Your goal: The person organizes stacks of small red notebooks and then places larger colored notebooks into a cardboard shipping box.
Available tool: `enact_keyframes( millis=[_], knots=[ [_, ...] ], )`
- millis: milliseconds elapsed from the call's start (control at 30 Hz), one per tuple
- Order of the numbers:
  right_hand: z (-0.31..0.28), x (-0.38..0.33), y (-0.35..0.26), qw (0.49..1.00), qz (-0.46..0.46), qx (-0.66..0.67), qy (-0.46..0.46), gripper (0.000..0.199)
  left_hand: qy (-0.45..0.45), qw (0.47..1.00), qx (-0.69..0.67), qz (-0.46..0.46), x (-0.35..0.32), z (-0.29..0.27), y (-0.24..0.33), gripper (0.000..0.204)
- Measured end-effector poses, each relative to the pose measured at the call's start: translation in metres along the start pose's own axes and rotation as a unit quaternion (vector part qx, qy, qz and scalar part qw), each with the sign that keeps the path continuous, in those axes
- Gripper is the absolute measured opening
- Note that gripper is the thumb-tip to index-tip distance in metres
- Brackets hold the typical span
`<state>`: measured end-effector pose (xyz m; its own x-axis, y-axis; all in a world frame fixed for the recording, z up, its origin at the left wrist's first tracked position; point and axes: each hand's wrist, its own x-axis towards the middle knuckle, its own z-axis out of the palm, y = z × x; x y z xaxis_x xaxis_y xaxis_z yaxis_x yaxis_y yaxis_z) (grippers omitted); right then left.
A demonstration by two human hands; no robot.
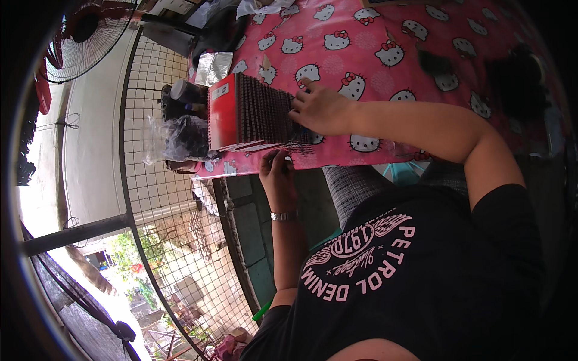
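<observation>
A row of red-covered spiral notebooks (pixel 224 114) with dark coils leans in a fanned stack near the table's front edge, the first red cover facing left. My right hand (pixel 322 109) reaches across from the right. Its fingers curl onto the right end of the row, over the dark coils. Below the notebooks, at the table edge, my left hand (pixel 278 173) has its fingers drawn together close to the lower corners. Whatever lies between those fingertips is hidden. A metal-band watch (pixel 284 216) circles the left wrist.
A pink cartoon-cat tablecloth (pixel 337 63) covers the table. Left of the notebooks lie a clear plastic bag (pixel 183 137) and a silvery packet (pixel 214 68). A dark bundle (pixel 516 84) sits at far right. Wire mesh (pixel 162 120) and a fan (pixel 87 36) stand left.
</observation>
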<state>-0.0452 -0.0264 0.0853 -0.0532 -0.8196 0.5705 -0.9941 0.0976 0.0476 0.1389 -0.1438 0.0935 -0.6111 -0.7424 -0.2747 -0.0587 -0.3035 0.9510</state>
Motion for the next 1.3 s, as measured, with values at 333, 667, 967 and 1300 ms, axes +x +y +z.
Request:
enact_keyframes(
  millis=[333,667,967,1300],
  knots=[
    [0.009,0.002,-0.003,0.987,0.069,0.095,-0.112,0.013,0.014,0.999,0.041,-0.003,0.008,-0.011,-0.012,0.011],
    [0.009,0.016,-0.012,0.957,0.091,0.121,-0.246,0.013,-0.031,0.998,0.052,-0.018,0.016,-0.017,-0.023,0.011],
    [0.018,0.007,-0.009,0.992,0.021,0.046,-0.115,0.014,-0.027,0.999,0.033,-0.024,0.021,-0.009,-0.029,0.013],
    [0.019,-0.009,-0.001,0.999,0.025,0.026,-0.003,0.019,-0.039,0.998,0.041,0.006,0.024,-0.026,-0.038,0.011]
  ],
)
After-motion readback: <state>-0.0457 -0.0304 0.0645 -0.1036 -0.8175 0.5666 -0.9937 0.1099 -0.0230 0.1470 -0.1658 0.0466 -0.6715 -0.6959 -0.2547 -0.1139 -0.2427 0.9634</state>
